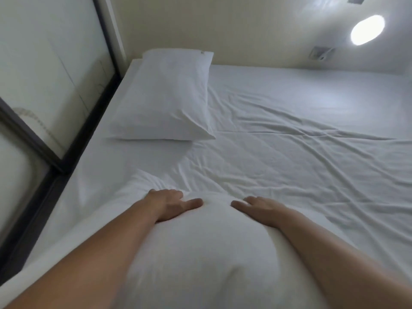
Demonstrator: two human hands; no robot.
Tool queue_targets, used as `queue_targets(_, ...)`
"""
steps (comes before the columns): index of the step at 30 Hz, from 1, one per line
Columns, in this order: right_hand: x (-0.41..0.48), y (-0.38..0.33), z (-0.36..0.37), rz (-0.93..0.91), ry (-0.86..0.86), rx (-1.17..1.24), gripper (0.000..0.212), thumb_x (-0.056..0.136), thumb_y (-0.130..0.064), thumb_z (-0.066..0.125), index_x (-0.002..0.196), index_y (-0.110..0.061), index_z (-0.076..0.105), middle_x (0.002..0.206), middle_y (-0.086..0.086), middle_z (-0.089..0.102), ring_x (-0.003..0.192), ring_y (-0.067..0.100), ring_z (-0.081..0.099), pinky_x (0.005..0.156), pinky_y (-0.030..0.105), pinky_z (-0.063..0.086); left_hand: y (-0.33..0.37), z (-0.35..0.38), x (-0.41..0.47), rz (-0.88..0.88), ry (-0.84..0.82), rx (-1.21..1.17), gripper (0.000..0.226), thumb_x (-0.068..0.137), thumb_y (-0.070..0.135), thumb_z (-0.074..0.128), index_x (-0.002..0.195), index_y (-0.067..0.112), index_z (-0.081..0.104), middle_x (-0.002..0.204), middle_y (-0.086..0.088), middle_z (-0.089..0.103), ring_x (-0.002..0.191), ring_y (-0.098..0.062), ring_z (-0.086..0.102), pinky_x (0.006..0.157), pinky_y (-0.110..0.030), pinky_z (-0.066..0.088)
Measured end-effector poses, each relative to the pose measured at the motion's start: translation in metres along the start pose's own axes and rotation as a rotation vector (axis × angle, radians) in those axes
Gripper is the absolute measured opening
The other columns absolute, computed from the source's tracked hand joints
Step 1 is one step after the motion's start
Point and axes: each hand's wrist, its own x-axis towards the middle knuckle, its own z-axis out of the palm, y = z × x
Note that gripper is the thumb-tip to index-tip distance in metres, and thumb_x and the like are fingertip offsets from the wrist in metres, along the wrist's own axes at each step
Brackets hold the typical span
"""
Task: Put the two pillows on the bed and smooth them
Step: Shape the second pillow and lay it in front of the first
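A white pillow (pixel 166 98) lies flat on the bed (pixel 301 134) at the far left, beside the wall panel. A second white pillow (pixel 200 253) lies close to me at the lower middle of the view, puffed up under my arms. My left hand (pixel 171 205) rests palm down on its far left part, fingers spread. On its far right part my right hand (pixel 260 209) presses flat, fingers apart. Neither hand grips the fabric. The near end of this pillow runs out of the bottom of the view.
The white sheet is wrinkled across the middle and right of the bed. A dark-framed glass panel (pixel 55 90) runs along the bed's left side. A cream wall (pixel 245 30) with a round lamp (pixel 367 30) stands behind the bed.
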Motion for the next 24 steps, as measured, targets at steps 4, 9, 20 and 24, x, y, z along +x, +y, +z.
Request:
queue_targets(4,-0.029,-0.003,0.044,-0.041,0.034,-0.096,0.063,0.085,-0.070,0.031,0.101,-0.017,0.064,0.119,0.011,0.066,0.110,0.029,0.059,0.083,0.038,0.041,0.013,0.047,-0.040,0.025,0.029,0.031,0.066,0.085,0.079,0.022,0.082,0.023,0.057,0.110,-0.005,0.070,0.101,-0.025,0.062,0.080,-0.038,0.040)
queue_targets(9,-0.053,-0.047,0.003,-0.232,0.315,-0.152,0.056,0.089,-0.068,0.035,0.090,-0.020,0.064,0.109,0.015,0.067,0.102,0.034,0.061,0.079,0.039,0.043,-0.002,0.037,-0.097,-0.053,0.323,-0.075,0.057,0.092,0.068,0.029,0.060,0.023,0.045,0.088,-0.002,0.071,0.090,-0.023,0.065,0.074,-0.036,0.042)
queue_targets(20,-0.037,-0.237,-0.027,-0.744,0.542,-0.275,0.062,0.090,-0.069,0.033,0.130,-0.026,0.050,0.137,0.005,0.050,0.123,0.028,0.045,0.100,0.048,0.034,-0.134,0.000,-0.163,-0.429,0.625,-0.294,0.050,0.080,0.075,0.038,0.088,0.030,0.059,0.092,0.007,0.062,0.092,-0.016,0.059,0.085,-0.040,0.046)
queue_targets(24,-0.018,-0.214,0.028,-0.703,0.404,-0.336,0.068,0.087,-0.071,0.035,0.143,-0.033,0.035,0.156,0.000,0.029,0.140,0.026,0.026,0.110,0.050,0.026,-0.132,0.065,-0.170,-0.489,0.439,-0.179,0.084,0.072,0.086,0.040,0.145,0.047,0.023,0.148,0.006,0.028,0.135,-0.019,0.034,0.106,-0.044,0.032)
